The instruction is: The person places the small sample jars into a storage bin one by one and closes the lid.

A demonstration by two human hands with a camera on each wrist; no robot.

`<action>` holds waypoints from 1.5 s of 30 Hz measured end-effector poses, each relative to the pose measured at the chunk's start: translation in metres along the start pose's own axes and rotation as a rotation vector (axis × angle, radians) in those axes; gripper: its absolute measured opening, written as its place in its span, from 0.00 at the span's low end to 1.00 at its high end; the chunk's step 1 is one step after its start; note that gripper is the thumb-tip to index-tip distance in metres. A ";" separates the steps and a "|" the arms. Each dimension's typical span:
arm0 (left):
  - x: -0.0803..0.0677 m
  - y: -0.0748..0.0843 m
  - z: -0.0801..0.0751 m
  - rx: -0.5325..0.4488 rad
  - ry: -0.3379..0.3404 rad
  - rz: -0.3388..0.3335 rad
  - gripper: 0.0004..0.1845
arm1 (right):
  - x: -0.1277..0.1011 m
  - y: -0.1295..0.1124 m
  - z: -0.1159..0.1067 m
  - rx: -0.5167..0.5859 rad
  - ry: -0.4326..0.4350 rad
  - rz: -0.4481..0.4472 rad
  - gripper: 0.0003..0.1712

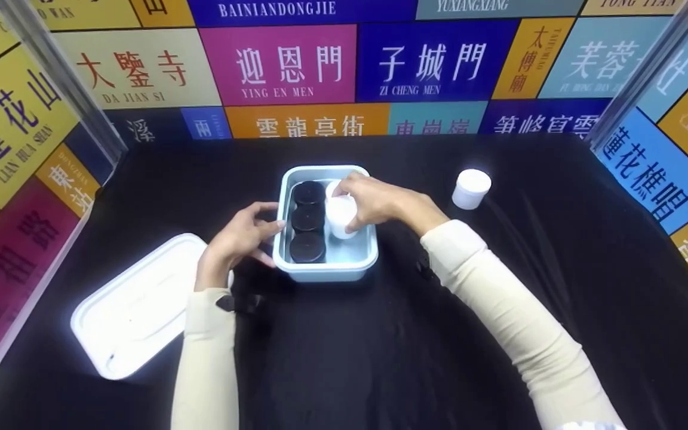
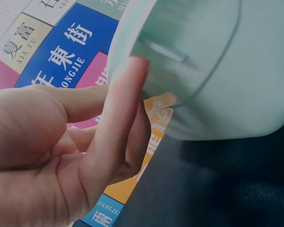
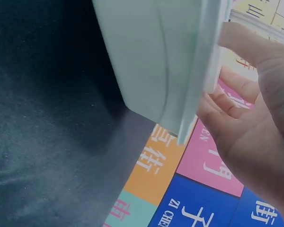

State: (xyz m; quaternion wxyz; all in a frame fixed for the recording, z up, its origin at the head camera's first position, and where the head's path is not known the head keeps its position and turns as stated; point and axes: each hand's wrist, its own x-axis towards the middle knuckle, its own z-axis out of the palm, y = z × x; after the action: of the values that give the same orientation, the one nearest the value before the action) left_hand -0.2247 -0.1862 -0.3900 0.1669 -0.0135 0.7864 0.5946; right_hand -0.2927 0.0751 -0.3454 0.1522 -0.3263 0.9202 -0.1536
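Observation:
A pale blue-green rectangular box stands without its lid in the middle of the black-covered table. Three jars with black lids line its left side. Inside the right half, my right hand grips a white jar from above, fingers and thumb around its top. Another white jar shows partly behind those fingers. My left hand is at the box's left side, thumb tip at the rim and fingers spread along the wall. In the left wrist view, a fingertip rests against the box's edge.
A white lid lies on the table at the left, partly under my left forearm. One more white jar stands to the right, beyond my right wrist. Panels with coloured signs enclose the back and sides.

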 end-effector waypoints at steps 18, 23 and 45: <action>0.001 -0.001 -0.001 -0.007 -0.004 0.016 0.29 | 0.002 -0.001 0.016 -0.069 0.040 -0.050 0.36; 0.001 -0.002 -0.001 -0.006 -0.007 0.016 0.30 | -0.006 0.001 0.015 -0.003 0.093 -0.091 0.37; 0.000 -0.001 0.000 0.013 -0.003 0.007 0.30 | -0.071 0.041 0.005 0.272 0.662 -0.003 0.22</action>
State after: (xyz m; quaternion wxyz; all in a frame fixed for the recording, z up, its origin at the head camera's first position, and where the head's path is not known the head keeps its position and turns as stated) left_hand -0.2245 -0.1862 -0.3908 0.1659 -0.0089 0.7901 0.5901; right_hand -0.2615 0.1507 -0.3527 -0.1123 -0.2372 0.8902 -0.3723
